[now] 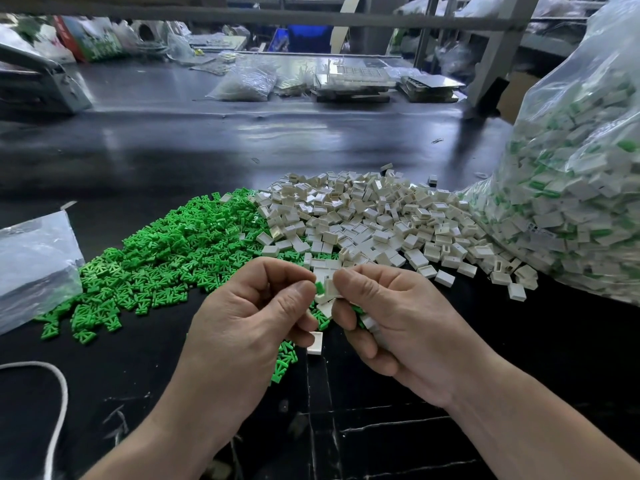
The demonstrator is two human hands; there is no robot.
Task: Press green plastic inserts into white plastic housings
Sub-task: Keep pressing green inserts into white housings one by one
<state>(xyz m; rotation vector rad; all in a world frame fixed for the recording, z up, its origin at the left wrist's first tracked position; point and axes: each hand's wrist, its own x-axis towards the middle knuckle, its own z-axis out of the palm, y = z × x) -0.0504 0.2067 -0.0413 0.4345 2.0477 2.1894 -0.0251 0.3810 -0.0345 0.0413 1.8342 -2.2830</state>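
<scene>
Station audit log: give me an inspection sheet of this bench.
Surface: dark glossy bench, white scuffs near front.
Job's things: green insert pile left, white housing pile beside it, touching; bag of assembled parts far right.
Clutter: flat clear bag at left; trays at far side.
Hands: left hand pinches green insert; right hand grips white housing, spare pieces in palm.
Cables: white cord, lower left.
Surroundings: metal frame post; blue bin behind.

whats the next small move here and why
Probably press the insert fully into the housing. The left hand pinches the green piece right at the housing's edge, the right hand pinches the housing, and much of the green shows outside it, so it does not look seated yet.
</scene>
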